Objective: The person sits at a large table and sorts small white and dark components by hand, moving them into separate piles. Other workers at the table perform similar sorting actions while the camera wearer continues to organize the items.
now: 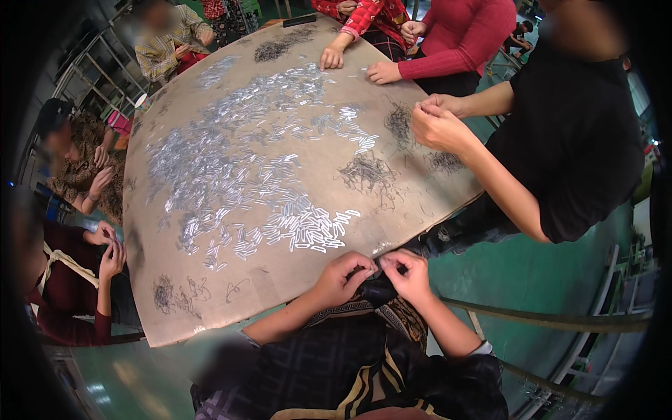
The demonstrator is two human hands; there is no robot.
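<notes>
At the near edge of the brown table, my left hand [344,278] is closed, thumb and fingertips pinched together. My right hand [408,276] is pinched close beside it, the fingertips of both almost meeting. Whatever is between them is too small and dark to make out. Just past my hands lies a dense group of shiny, slim oval metal pieces [308,222]. More of these pieces [192,150] spread in a thin layer over the middle and far left of the table. Tangled dark, thin curly strands [365,171] lie to the right of them.
The brown-covered table [280,283] has another dark tangle [165,294] at its near left corner. A person in black [574,126] works close on my right, hands over the table. Others sit along the left and far sides. A metal rail [546,316] runs at lower right.
</notes>
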